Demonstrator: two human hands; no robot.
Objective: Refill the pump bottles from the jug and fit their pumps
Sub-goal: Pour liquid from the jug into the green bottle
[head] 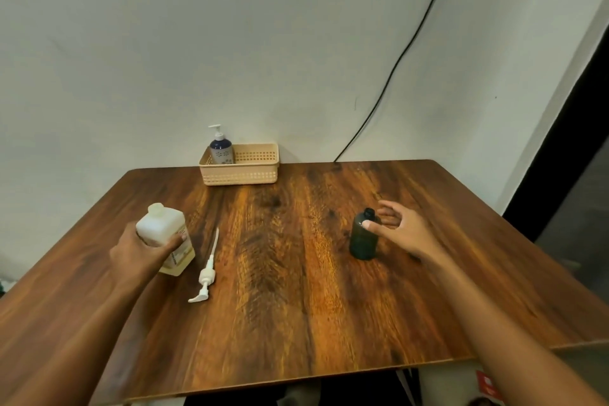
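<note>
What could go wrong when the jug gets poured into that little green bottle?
The green bottle has a narrow neck, so liquid from the jug could spill onto the table. The right hand only touches it loosely, so it might tip. The pump lies beside the jug; the left hand could knock it.

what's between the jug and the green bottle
Head view: a loose pump lies by the jug; from there to the bottle, bare table.
</note>
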